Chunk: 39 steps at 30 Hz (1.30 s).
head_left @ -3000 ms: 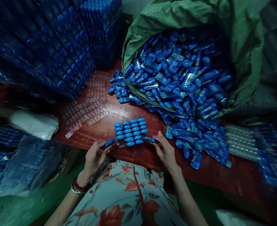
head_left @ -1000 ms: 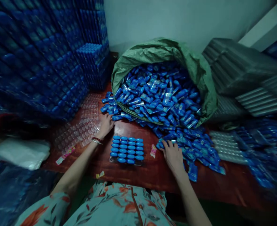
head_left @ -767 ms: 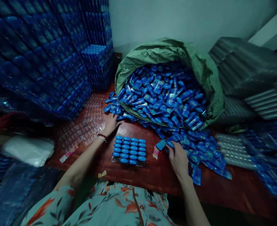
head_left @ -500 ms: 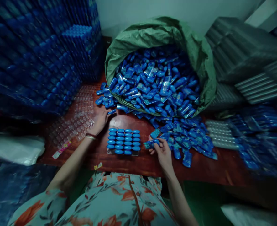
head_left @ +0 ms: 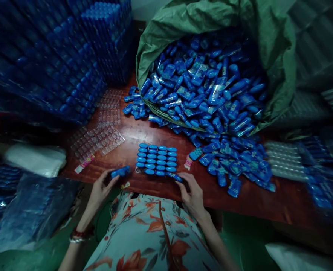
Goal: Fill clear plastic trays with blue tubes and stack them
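Near the table's front edge my left hand [head_left: 103, 187] pinches a small blue packet [head_left: 120, 172] between thumb and fingers. My right hand [head_left: 191, 190] grips another blue packet [head_left: 174, 176] at the front right corner of a tray. Rows of glossy blue oval pieces [head_left: 156, 158] fill most of that tray, and a dark gap shows at its front left corner. Behind it a large green sack [head_left: 279, 64] lies open towards me, full of blue packets [head_left: 200, 90]. More loose packets [head_left: 231, 162] spill over the table on the right.
Clear plastic trays [head_left: 98, 141] lie on the table [head_left: 132, 131] at the left, beside tall stacks of filled blue trays [head_left: 42, 67]. Pink-and-white wrappers [head_left: 84, 164] rest nearby. Grey trays [head_left: 285, 160] and bagged blue goods stand at the right.
My left hand has come back from beside the sack to the front edge, holding a blue packet. The right hand has moved in to the tray's front right corner. The view has shifted.
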Each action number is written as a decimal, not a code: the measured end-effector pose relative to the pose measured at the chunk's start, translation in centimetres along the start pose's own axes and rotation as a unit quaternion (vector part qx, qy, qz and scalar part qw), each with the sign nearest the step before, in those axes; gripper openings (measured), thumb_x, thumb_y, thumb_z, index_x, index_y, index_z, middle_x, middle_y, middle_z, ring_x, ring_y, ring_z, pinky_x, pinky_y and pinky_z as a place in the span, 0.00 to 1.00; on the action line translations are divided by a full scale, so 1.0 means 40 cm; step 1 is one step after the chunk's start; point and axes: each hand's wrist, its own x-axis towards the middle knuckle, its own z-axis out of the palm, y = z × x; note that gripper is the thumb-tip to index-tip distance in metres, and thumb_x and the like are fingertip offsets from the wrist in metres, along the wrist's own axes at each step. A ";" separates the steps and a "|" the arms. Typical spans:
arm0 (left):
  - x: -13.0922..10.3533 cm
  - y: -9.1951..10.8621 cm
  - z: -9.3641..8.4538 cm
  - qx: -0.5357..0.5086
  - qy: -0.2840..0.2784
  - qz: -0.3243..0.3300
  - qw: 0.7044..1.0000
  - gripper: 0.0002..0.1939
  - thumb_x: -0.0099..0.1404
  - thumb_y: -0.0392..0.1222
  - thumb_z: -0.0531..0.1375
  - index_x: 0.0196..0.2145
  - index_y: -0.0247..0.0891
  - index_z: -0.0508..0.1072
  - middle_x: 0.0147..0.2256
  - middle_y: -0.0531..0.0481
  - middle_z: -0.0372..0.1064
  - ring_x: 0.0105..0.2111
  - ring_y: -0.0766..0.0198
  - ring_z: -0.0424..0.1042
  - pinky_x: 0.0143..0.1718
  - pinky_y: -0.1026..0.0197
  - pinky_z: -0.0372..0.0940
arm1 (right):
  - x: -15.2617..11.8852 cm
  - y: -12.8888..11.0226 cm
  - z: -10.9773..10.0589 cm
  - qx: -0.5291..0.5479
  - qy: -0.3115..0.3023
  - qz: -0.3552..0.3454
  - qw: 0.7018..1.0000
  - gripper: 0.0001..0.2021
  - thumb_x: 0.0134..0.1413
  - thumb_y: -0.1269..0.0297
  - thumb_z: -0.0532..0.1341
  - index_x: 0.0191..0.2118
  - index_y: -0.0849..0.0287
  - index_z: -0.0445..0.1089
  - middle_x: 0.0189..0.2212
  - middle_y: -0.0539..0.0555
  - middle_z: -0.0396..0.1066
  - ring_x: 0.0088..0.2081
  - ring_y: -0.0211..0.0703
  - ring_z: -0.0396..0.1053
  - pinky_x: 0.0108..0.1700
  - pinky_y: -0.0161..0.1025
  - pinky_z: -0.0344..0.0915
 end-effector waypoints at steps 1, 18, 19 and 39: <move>-0.009 0.010 0.011 0.003 0.000 0.006 1.000 0.23 0.57 0.57 0.58 0.42 0.35 0.69 0.37 0.47 0.72 0.36 0.58 0.71 0.38 0.59 0.67 | 0.001 0.004 0.003 -0.034 -0.019 -0.048 0.998 0.11 0.59 0.70 0.55 0.46 0.55 0.67 0.41 0.55 0.70 0.44 0.42 0.70 0.47 0.41 0.69; 0.057 0.134 0.060 0.447 -0.177 0.419 0.770 0.20 0.61 0.26 0.49 0.50 0.34 0.65 0.40 0.42 0.65 0.38 0.57 0.62 0.39 0.55 0.64 | 0.084 -0.082 -0.013 -0.406 -0.259 -0.172 0.859 0.17 0.56 0.78 0.53 0.49 0.59 0.67 0.36 0.57 0.68 0.36 0.45 0.67 0.38 0.39 0.66; 0.061 0.148 0.067 0.467 -0.196 0.420 0.753 0.18 0.61 0.26 0.49 0.49 0.34 0.66 0.40 0.43 0.65 0.38 0.57 0.62 0.39 0.56 0.64 | 0.084 -0.081 -0.007 -0.414 -0.258 -0.171 0.856 0.17 0.56 0.78 0.54 0.49 0.58 0.67 0.36 0.57 0.69 0.37 0.45 0.67 0.38 0.39 0.65; 0.158 0.137 0.225 0.006 -0.094 0.168 0.981 0.37 0.66 0.57 0.48 0.66 0.37 0.41 0.66 0.39 0.38 0.66 0.51 0.40 0.64 0.45 0.41 | 0.152 -0.010 0.126 -0.149 -0.006 -0.028 0.988 0.27 0.63 0.57 0.50 0.66 0.50 0.46 0.66 0.57 0.43 0.66 0.57 0.38 0.61 0.62 0.49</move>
